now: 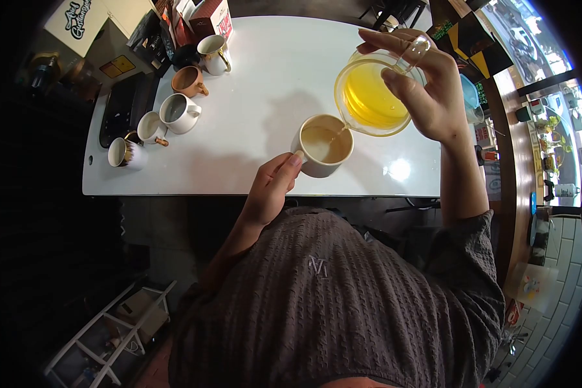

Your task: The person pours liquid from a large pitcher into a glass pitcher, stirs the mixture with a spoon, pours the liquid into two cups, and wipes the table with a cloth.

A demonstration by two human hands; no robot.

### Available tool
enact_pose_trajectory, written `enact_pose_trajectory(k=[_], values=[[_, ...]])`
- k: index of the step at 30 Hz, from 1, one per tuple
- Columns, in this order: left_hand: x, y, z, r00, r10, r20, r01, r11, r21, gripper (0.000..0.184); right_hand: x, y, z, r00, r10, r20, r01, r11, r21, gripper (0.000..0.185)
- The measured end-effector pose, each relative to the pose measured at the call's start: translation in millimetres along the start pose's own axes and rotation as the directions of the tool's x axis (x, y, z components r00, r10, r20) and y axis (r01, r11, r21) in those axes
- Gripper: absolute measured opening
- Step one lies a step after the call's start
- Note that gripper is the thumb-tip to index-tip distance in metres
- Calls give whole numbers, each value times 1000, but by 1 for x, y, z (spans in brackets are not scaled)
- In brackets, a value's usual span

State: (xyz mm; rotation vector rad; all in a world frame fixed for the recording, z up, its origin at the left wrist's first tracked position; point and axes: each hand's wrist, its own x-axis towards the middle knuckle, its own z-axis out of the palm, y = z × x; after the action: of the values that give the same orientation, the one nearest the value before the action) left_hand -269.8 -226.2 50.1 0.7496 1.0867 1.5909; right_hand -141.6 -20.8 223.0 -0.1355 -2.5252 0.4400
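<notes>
My right hand (420, 84) grips the handle of a clear glass pitcher (372, 97) that holds yellow liquid. The pitcher is tilted, its spout at the rim of a cream mug (317, 167), and a thin stream runs into the mug. Some pale liquid (323, 143) shows inside it. My left hand (275, 181) is closed on the mug's left side, with the thumb near the rim; the handle is hidden behind the fingers. The mug is held near the front edge of the white table (258, 103).
Several mugs line the table's left side, among them a white mug (180, 114), a brown cup (189, 81) and a white mug with a gold handle (215, 54). A red box (212, 19) stands behind them. On the right is a wooden counter (520, 194).
</notes>
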Motion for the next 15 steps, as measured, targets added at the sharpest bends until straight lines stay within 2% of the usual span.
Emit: enact_pose_trajectory(k=[6,8,13,15], values=[[0,0,-1,1000,-1,0,1,1000,14,29,1,2,2,999,-32,-18,33,999,34,45],[-1,-1,-1,1000,2,2,-2,997,74,27,2,-1,2,1000,-21,-17,22,999,37,45],[-3,4,0,1000,-29,-6,30,998,48,25,1,3,1,1000,-18,-11,18,1000,23,45],[-2,5,3,1000,-19,-9,20,999,46,25,0,13,2,988,-128,-85,123,990,-68,38]])
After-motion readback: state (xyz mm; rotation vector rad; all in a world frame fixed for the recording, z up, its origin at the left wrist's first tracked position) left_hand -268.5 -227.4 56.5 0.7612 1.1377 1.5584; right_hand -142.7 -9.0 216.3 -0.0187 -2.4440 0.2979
